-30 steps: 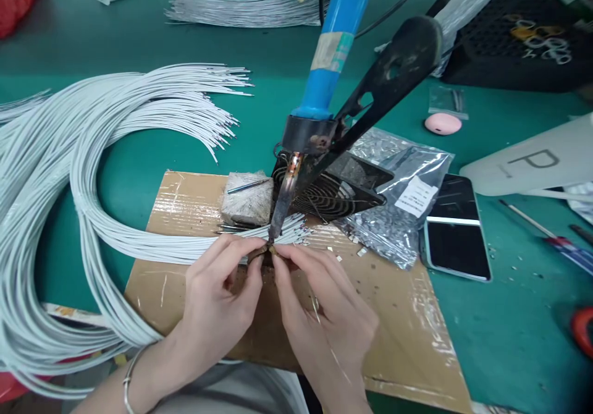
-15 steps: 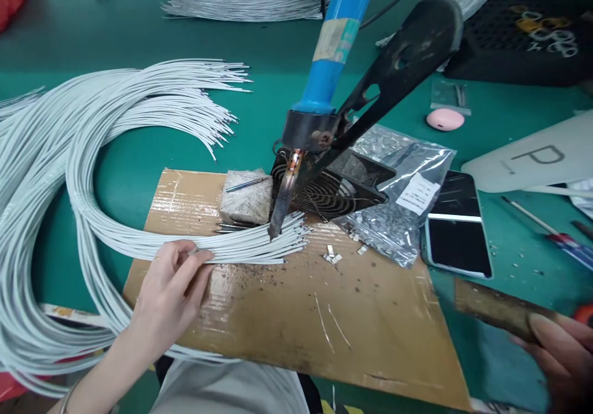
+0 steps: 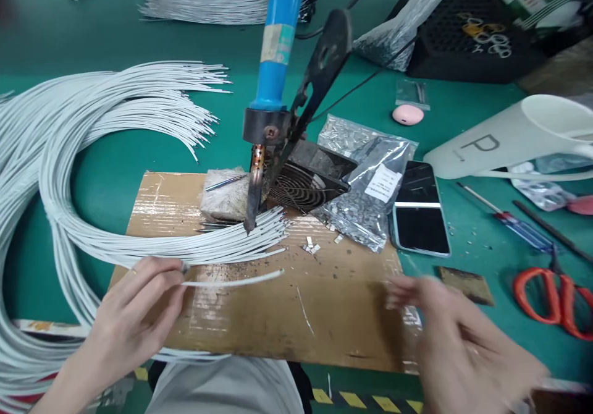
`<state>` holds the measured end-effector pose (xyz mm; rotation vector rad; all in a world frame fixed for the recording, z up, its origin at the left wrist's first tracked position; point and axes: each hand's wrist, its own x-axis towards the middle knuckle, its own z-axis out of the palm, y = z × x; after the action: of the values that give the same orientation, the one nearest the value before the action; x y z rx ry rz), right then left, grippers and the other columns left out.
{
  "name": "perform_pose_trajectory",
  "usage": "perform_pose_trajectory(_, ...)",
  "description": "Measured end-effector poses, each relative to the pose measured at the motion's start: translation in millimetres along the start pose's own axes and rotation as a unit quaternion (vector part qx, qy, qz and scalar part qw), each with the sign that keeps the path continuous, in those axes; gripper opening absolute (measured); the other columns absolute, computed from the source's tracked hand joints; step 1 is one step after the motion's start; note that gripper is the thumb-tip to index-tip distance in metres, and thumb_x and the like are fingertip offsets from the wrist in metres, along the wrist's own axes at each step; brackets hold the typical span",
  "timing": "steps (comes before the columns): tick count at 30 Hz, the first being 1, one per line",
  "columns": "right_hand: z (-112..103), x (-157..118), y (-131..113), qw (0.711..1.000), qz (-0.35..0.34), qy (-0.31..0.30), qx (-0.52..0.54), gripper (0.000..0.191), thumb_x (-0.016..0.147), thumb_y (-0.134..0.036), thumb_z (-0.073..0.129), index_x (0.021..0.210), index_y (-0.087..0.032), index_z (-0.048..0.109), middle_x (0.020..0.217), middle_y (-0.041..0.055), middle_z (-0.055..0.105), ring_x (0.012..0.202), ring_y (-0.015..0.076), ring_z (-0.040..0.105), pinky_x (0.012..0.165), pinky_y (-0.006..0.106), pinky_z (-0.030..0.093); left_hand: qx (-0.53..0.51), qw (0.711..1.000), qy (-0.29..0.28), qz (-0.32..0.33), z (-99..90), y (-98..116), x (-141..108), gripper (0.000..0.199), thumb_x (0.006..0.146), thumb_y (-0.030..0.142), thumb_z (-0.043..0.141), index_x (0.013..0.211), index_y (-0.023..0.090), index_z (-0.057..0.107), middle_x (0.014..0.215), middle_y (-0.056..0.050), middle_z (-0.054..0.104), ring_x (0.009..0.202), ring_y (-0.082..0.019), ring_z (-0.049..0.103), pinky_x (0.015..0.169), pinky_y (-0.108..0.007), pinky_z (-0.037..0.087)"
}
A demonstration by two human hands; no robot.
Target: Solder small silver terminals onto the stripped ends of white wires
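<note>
- Pinching 1 thin white insulated wire [image 3: 236, 281] between thumb and fingers, the left hand [image 3: 141, 309] is keeping close to the left edge of the flat brown cardboard sheet [image 3: 352, 315]; a slack grip could be letting the wire roll or twist.
- Extending rightward, that wire's free end is pointing across the sheet, between the thick curved bundle of white wires [image 3: 185, 248] and the near edge; drifting back, it could be tangling with the bundle.
- Hovering over the sheet's right edge, the right hand [image 3: 456, 337] is showing blurred, so whether it is grasping anything is impossible to tell.
- Hanging just inside the sheet's far edge, the blue-handled soldering iron [image 3: 273, 62] is pointing its dark metal tip at the bundle; if hot, it could be scorching insulation or burning a knuckle.
- Lying loose right of the bundle's ends, the small silvery metal pieces [image 3: 311, 248] could be scattering under a careless sweep.
- Resting beyond the sheet's right edge, the red-handled scissors [image 3: 546, 299] could be snagging the right hand's sleeve or wrist.
</note>
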<state>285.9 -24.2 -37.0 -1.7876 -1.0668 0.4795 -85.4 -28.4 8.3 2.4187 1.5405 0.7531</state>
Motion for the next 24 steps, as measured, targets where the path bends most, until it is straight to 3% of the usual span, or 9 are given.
perform_pose_trajectory(2,23,-4,-15,0.996,-0.068,-0.05,0.0,0.015,0.087,-0.039,0.08,0.082,-0.025,0.082,0.077,0.0045,0.075,0.065,0.0212,0.067,0.064,0.037,0.055,-0.047,0.996,-0.071,-0.018,-3.6,8,0,0.025,0.093,0.003,0.058,0.107,0.024,0.059,0.089,-0.002,0.072,0.079,-0.019,0.072,0.072,-0.027,0.055)
perform_pose_trajectory(5,51,-3,-26,0.99,-0.059,-0.117,-0.048,0.019,0.087,-0.042,0.077,0.091,-0.024,0.083,0.081,0.0026,0.075,0.063,0.0172,0.064,0.06,0.032,0.053,-0.133,0.97,-0.202,-0.032,-2.4,29,8,0.029,0.094,0.01,0.058,0.119,0.026,0.059,0.096,-0.001,0.075,0.079,-0.019,0.073,0.072,-0.027,0.054)
perform_pose_trajectory(7,63,-1,-27,0.989,-0.045,-0.128,-0.067,0.023,0.086,-0.045,0.076,0.09,-0.023,0.081,0.078,0.0024,0.072,0.064,0.0174,0.062,0.061,0.032,0.051,-0.187,0.94,-0.278,-0.065,3.7,43,16,0.023,0.097,0.019,0.061,0.119,0.028,0.061,0.102,-0.001,0.076,0.083,-0.02,0.071,0.072,-0.028,0.053)
perform_pose_trajectory(10,69,0,-24,0.989,-0.027,-0.129,-0.063,0.023,0.087,-0.044,0.075,0.087,-0.021,0.079,0.075,0.0024,0.07,0.065,0.0179,0.062,0.062,0.032,0.051,-0.278,0.881,-0.353,-0.149,18.5,56,26,0.013,0.105,0.024,0.052,0.103,0.027,0.064,0.09,0.001,0.072,0.08,-0.018,0.065,0.069,-0.027,0.046)
perform_pose_trajectory(12,70,-3,-23,0.991,-0.011,-0.126,-0.052,0.022,0.086,-0.043,0.076,0.087,-0.021,0.078,0.074,0.0021,0.07,0.062,0.0172,0.062,0.061,0.031,0.051,-0.347,0.848,-0.33,-0.227,29.2,57,30,0.017,0.106,0.028,0.051,0.094,0.023,0.062,0.078,0.001,0.065,0.071,-0.016,0.058,0.062,-0.025,0.04)
perform_pose_trajectory(16,68,-13,-22,0.995,0.02,-0.098,-0.029,0.022,0.085,-0.042,0.079,0.089,-0.02,0.079,0.076,0.0024,0.074,0.057,0.015,0.062,0.055,0.028,0.053,-0.495,0.768,-0.21,-0.347,45.3,48,33,0.028,0.103,0.042,0.059,0.087,0.019,0.059,0.066,0.004,0.053,0.056,-0.011,0.041,0.052,-0.023,0.029)
perform_pose_trajectory(20,68,-21,-33,0.996,0.05,-0.05,0.057,0.021,0.083,-0.04,0.082,0.088,-0.02,0.074,0.08,0.0048,0.08,0.07,0.0183,0.076,0.067,0.026,0.062,-0.583,0.693,-0.15,-0.397,49.3,41,34,0.034,0.096,0.051,0.071,0.094,0.018,0.064,0.067,0.005,0.053,0.048,-0.006,0.026,0.045,-0.021,0.018)
perform_pose_trajectory(24,66,-25,-52,0.989,0.051,-0.065,0.122,0.015,0.079,-0.03,0.084,0.082,-0.02,0.074,0.066,0.0008,0.074,0.057,0.0133,0.071,0.059,0.019,0.061,-0.601,0.666,-0.131,-0.421,46.5,41,36,0.036,0.092,0.051,0.078,0.093,0.017,0.067,0.069,0.004,0.056,0.049,-0.005,0.029,0.044,-0.019,0.017)
